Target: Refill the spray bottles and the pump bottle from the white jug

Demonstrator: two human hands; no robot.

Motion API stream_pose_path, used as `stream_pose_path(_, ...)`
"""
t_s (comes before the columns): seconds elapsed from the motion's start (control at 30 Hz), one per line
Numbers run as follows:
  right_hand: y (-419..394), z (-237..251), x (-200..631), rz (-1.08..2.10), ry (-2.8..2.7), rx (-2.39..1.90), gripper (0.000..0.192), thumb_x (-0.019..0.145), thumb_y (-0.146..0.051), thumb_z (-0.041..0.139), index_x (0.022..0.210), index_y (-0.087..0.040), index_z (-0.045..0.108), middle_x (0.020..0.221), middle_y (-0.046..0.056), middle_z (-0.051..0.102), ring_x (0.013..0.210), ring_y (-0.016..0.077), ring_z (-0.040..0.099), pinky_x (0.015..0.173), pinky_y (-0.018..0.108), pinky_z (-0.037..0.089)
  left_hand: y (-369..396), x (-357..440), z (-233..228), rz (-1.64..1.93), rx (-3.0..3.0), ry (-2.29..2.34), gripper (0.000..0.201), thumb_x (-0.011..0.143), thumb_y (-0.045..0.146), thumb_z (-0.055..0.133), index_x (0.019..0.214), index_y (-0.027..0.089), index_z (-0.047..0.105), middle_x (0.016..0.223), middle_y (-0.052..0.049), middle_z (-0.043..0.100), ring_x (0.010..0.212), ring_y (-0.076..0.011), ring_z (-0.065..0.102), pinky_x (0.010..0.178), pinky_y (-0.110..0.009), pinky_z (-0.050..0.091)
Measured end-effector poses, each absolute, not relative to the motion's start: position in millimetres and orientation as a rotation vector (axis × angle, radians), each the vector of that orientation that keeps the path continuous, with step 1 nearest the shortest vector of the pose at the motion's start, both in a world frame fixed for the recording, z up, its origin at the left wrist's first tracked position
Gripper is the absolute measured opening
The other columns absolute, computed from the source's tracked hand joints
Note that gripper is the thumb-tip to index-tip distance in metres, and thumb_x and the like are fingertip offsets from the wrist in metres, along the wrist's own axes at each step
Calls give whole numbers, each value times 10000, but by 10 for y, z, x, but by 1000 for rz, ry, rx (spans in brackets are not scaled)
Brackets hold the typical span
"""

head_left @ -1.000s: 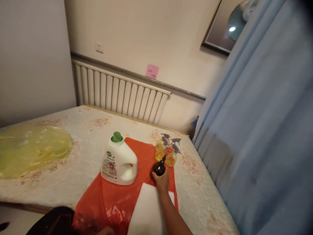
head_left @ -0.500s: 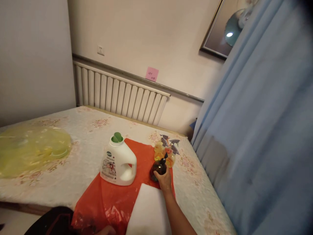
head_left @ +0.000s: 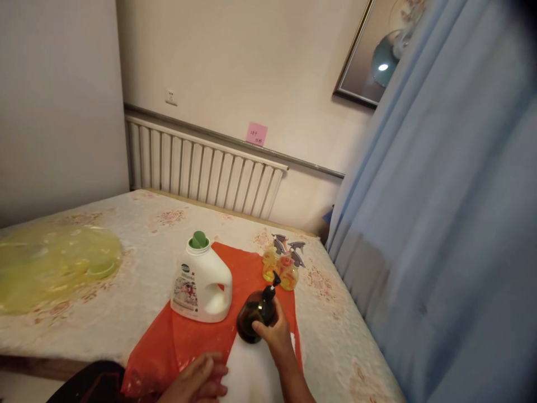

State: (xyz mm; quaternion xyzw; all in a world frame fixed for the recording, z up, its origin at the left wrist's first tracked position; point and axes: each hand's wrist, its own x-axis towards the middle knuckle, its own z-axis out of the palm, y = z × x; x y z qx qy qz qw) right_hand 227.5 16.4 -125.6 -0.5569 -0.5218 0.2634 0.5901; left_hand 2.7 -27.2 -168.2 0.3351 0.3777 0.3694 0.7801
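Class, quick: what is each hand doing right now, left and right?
Left hand: open, fingers resting on the white sheet, holding nothing.
Right hand: closed around the dark pump bottle, which is tilted.

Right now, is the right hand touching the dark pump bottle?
Touching. The head view shows the right hand wrapped around the dark pump bottle, fingers on its side, with no gap.

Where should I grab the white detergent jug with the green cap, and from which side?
Take the white detergent jug by its moulded handle, the loop on its right side facing the dark bottle. It stands upright on the red sheet, so come in from the right and slightly above, probably with the right hand once it is free; fingers pass through the opening.
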Motion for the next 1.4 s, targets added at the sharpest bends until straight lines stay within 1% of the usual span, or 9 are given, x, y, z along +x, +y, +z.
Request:
stream_pose_path(0.13,-54,-1171,2100,857,-1206,-1101,794,562,-231,790,1313,-194,534,1225,111,684,1138,329,638,951,438,531,-218,125,-1552,739,520,536,698,786,717,542,1278,223,572,1387,-148,565,1157,-342,624,919,-451,489)
stream_pose_path(0.3,-328,-952,1887,1056,-1231,-986,761,576,-176,763,1302,-190,537,1210,82,688,1139,304,628,973,399,501,-264,270,-1397,747,351,364,662,873,566,557,1400,175,465,1290,-201,647,1074,-364,667,851,-448,506)
stream_pose_path(0.47,-472,-847,1775,1111,-1265,-961,819,549,-30,714,1323,-219,523,1255,44,665,1191,281,592,1026,374,454,-318,303,-1431,813,102,372,788,893,444,606,1511,130,231,1111,-195,744,830,-281,730,773,-404,534)
stream_pose_path(0.57,-486,-813,1768,1184,-1285,-922,762,566,-36,704,1291,-216,553,1251,43,669,1201,287,588,1033,384,453,-332,275,-1484,902,61,424,816,890,340,642,1527,140,173,1076,-173,764,826,-269,735,771,-403,543)
stream_pose_path(0.73,-437,-749,1755,1029,-1130,-1066,675,584,-78,668,1246,-179,578,1248,84,661,1165,291,610,1020,403,467,-357,228,-1583,913,69,399,735,830,356,715,1435,101,385,1065,-188,768,948,-336,725,807,-417,540)
stream_pose_path(0.9,-411,-667,1654,816,-1080,-1247,381,614,-103,669,990,-168,669,967,57,722,947,257,676,878,349,532,-412,227,-1596,866,95,387,532,753,436,773,1153,113,637,1094,-179,763,966,-365,720,821,-419,533)
stream_pose_path(1.07,-467,-622,1587,729,-1133,-1268,278,663,-122,657,930,-187,703,946,40,703,905,227,663,816,301,531,-487,239,-1484,864,124,494,458,795,427,729,1105,99,653,992,-176,786,805,-326,744,716,-371,540)
stream_pose_path(1.23,-509,-600,1640,917,-1217,-1103,353,687,-82,618,1009,-191,711,1021,55,731,1002,246,665,907,338,510,-509,244,-1486,869,145,589,399,835,446,679,1036,102,659,849,-162,793,629,-273,725,606,-334,532)
stream_pose_path(1.4,-537,-593,1645,1030,-1239,-1015,430,735,-84,584,1144,-190,665,1159,83,708,1140,256,628,1023,389,451,-509,256,-1569,914,139,635,368,869,446,636,1036,119,653,844,-149,792,630,-272,724,609,-361,539)
